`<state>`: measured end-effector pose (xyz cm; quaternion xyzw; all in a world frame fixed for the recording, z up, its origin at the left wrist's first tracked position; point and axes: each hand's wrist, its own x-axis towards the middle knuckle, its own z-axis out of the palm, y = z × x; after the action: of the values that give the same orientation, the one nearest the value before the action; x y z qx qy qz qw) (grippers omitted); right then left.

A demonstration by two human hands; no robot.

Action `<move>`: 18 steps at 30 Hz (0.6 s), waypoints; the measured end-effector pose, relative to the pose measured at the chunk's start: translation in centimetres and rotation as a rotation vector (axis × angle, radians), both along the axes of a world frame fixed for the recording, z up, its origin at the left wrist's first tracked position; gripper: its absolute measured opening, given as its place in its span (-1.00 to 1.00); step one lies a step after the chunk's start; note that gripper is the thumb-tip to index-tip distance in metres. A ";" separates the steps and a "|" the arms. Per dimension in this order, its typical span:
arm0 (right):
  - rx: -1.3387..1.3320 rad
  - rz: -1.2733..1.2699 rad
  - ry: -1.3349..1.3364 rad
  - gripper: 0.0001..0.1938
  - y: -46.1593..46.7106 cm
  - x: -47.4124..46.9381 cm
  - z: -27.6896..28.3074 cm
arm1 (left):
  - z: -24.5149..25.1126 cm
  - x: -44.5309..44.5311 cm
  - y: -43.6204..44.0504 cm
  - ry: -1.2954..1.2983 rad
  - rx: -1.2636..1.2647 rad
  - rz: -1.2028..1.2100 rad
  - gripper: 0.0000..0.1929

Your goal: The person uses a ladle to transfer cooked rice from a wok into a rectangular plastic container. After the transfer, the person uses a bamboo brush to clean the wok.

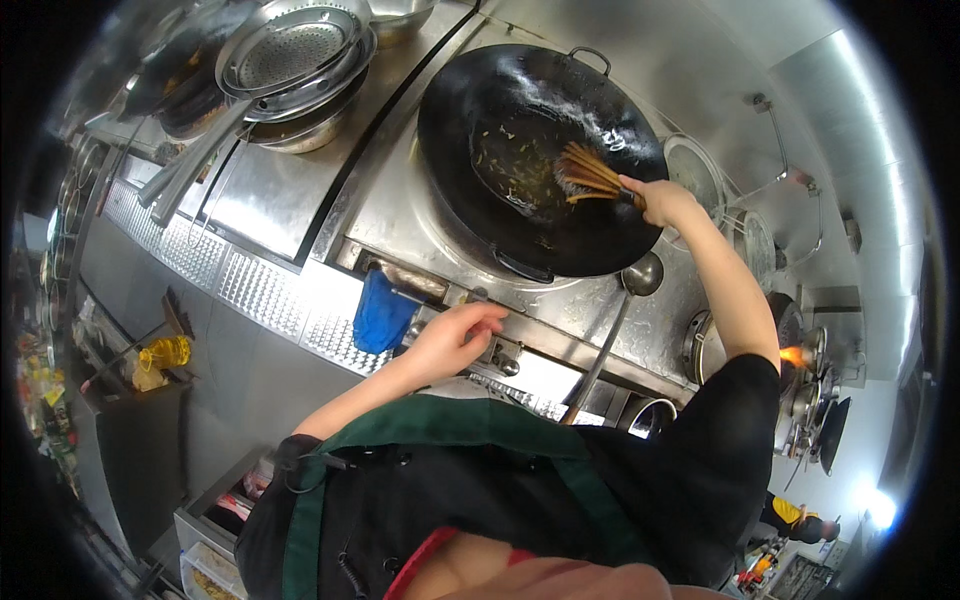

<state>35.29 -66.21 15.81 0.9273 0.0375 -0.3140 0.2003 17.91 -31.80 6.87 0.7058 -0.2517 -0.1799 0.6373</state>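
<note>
A large black wok (465, 150) sits on the steel stove, with water and green-yellow food scraps in its bottom. My right hand (664, 202) grips the handle of a bamboo wok brush (589, 174), whose splayed bristles are down inside the wok. Over the stove's front edge hovers my left hand (459, 341), loosely curled, with nothing visible in it. A blue cloth (384, 311) hangs beside it, near the stove's control knobs (508, 366). To the right of the wok's near rim, a long-handled steel ladle (642, 274) rests on the stove top.
Steel strainers (296, 49) with long handles are stacked over a bowl at the upper left. Round lids or strainers (694, 171) stand against the back wall. A flame (795, 356) burns at a farther stove. Another person (799, 521) stands at the far right.
</note>
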 end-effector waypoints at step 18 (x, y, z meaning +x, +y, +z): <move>-0.131 -0.276 -0.199 -0.23 -0.3 3.2 -2.6 | -2.9 -1.0 0.1 0.199 0.084 -0.036 -0.70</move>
<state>38.54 -66.51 13.20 0.9351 -0.1307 -0.2469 0.2180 16.89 -31.71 3.99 0.7059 -0.1920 -0.2712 0.6255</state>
